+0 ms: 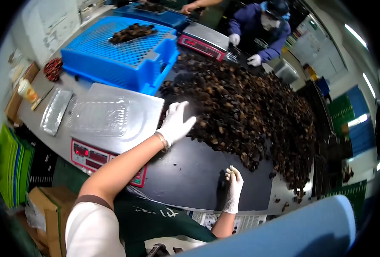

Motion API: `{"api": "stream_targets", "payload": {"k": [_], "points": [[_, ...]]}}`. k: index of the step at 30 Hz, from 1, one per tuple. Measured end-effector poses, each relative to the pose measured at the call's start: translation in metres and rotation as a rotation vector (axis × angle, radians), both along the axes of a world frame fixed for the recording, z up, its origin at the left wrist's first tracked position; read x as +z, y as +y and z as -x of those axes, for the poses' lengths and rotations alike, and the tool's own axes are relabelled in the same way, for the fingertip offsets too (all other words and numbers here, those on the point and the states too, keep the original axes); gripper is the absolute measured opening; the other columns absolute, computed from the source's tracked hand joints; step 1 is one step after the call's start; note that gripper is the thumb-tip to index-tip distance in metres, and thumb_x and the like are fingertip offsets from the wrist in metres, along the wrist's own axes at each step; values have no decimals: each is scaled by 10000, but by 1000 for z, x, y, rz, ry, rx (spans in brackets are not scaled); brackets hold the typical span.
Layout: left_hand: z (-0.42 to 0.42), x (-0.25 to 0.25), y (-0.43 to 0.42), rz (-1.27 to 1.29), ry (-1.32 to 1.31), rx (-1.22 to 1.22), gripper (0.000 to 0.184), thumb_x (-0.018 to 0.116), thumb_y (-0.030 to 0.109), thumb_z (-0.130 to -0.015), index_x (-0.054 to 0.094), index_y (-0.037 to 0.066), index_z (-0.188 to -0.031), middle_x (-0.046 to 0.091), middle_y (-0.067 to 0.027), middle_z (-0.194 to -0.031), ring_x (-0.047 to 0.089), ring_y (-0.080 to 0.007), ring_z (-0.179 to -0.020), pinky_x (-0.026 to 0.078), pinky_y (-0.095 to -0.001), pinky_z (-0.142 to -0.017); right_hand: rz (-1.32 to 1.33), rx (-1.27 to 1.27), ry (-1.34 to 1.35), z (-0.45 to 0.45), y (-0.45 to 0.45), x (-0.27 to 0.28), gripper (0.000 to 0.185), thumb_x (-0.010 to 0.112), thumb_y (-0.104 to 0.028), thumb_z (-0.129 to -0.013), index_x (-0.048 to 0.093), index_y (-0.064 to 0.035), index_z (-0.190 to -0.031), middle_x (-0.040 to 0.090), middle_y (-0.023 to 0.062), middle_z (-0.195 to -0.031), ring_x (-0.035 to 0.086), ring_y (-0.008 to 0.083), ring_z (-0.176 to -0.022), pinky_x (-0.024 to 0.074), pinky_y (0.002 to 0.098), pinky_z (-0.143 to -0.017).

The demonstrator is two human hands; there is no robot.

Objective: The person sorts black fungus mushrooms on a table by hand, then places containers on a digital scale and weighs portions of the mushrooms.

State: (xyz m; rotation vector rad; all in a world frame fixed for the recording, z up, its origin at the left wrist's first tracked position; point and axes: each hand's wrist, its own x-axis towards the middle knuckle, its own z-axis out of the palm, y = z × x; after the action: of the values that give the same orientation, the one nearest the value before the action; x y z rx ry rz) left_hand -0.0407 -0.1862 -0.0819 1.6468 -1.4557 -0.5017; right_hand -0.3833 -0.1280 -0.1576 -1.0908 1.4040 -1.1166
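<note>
My left hand (177, 123), in a white glove, reaches to the near left edge of a big heap of dark brown-black pieces (232, 111) that look like wood ear mushrooms. Its thumb and fingers are apart, and I see nothing in them. Beside it, a clear plastic tray (100, 118) lies on the steel plate of a scale (145, 105) with a red-framed display. My right hand (233, 188), also gloved, is over the dark near part of the table (185, 180), in front of the heap. Its fingers are curled together; whatever they may hold is hidden.
An upturned blue crate (100, 66) with a clump of dark pieces on top stands behind the scale. More clear trays (56, 112) lie at the left, near a paper cup (27, 91). Across the heap, a co-worker (258, 34) works near a second scale (202, 45).
</note>
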Motion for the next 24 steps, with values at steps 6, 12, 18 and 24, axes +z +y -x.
{"api": "stream_targets", "payload": {"k": [6, 12, 18, 24], "points": [[11, -54, -79, -234, -75, 349, 778, 589, 448, -891, 293, -14, -1442, 239, -355, -1455, 229, -507, -1365, 261, -534, -1123, 294, -235, 416, 55, -35, 5, 228, 583, -32, -929, 641, 33, -1140, 671, 109, -1124, 615, 185, -1052, 460, 297, -965], [2, -81, -96, -400, -185, 388, 863, 509, 572, -902, 189, 62, -1520, 193, -349, -1513, 186, -467, -1423, 186, -528, -1156, 366, -463, 670, 145, -117, -44, 300, 603, -168, -941, 634, 10, -1180, 643, 142, -1198, 608, 254, -1094, 461, 351, -968], [21, -91, -59, -336, -382, 283, 736, 532, 507, -889, 275, 205, -1510, 456, -235, -1239, 394, -392, -1241, 326, -546, -1008, 403, -196, 662, 74, -126, -44, 406, 646, -128, -863, 603, -13, -1250, 592, 197, -1283, 551, 336, -1201, 407, 394, -1042], [60, -84, 8, -227, -394, 87, 709, 655, 376, -794, 422, 43, -1375, 349, -280, -1325, 354, -456, -1230, 331, -528, -1013, 669, 184, 801, -37, -57, -15, 369, 730, -151, -742, 646, -98, -1097, 587, 92, -1186, 500, 312, -1166, 379, 439, -1021]]}}
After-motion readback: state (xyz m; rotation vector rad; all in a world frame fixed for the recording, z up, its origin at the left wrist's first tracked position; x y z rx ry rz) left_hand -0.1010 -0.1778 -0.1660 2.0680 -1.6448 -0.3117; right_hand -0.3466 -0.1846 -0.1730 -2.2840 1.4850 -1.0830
